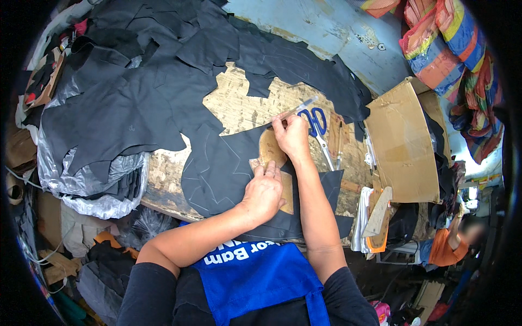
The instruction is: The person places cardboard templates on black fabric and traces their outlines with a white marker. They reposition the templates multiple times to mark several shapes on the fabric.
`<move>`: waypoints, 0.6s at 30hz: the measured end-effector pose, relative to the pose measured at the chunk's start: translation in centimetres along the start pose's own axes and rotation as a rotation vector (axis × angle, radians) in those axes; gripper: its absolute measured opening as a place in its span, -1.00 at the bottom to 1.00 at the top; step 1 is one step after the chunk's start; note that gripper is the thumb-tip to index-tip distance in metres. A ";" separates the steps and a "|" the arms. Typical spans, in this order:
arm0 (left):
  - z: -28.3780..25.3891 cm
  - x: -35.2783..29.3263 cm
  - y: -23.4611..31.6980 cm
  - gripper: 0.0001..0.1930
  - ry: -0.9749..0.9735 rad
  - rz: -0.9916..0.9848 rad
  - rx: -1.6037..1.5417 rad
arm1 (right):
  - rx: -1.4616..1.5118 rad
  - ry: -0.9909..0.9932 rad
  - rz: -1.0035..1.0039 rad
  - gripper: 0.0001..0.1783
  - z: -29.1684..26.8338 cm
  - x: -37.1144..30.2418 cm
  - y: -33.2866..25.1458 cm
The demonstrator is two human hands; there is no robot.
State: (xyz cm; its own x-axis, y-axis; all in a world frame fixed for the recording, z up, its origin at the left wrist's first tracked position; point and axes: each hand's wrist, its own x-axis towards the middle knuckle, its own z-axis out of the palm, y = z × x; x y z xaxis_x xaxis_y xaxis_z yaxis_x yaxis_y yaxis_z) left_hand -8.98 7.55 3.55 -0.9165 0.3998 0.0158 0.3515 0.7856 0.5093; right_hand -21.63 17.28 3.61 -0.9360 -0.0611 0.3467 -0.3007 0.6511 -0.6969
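Two bare hands: right hand [292, 136], fingers pinched together on a slim pen [305, 106]; left hand [263, 193], fingers outstretched, not clamped, resting on a tan template [270, 146]. Template lies on black sheet material [209, 174] with pale drawn lines. One pair blue-handled scissors [319, 137], just right of the right hand.

In the middle of the frame, the left hand [262, 193] lies outstretched on a flat, tan, curved template [268, 148] over black sheet material [209, 174] bearing pale lines. Just above, the right hand [293, 137] grips a slim translucent pen [308, 103]. Blue-handled metal scissors [324, 148] lie beside it; a brown cardboard box [402, 146] stands at right, loose black sheets [157, 92] upper left.
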 end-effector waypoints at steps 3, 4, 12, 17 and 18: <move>-0.2 0.1 0.0 -0.12 -0.014 -0.011 -0.010 | 0.048 0.075 0.089 -0.80 0.9 -0.1 1.3; -0.2 0.1 -0.1 -0.12 -0.025 -0.020 -0.018 | 0.066 0.090 0.152 -0.81 1.2 -0.1 1.6; 0.2 0.0 -0.2 -0.12 -0.009 -0.020 0.001 | -0.055 0.117 -0.046 -0.83 0.8 -1.0 1.0; 0.4 -0.5 -0.1 -0.13 0.002 -0.022 0.001 | -0.114 0.066 -0.132 -0.84 -2.0 -4.4 0.3; 0.4 -0.5 -0.1 -0.14 0.009 -0.014 0.001 | -0.052 0.061 -0.010 -0.85 -2.5 -5.4 0.3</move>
State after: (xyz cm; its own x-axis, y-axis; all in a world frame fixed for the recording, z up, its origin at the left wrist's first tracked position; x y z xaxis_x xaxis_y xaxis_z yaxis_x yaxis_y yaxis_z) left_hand -8.47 7.43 3.17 -0.9230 0.3845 0.0161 0.3387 0.7917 0.5084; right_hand -16.22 19.76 3.10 -0.9198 -0.0226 0.3918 -0.2983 0.6890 -0.6605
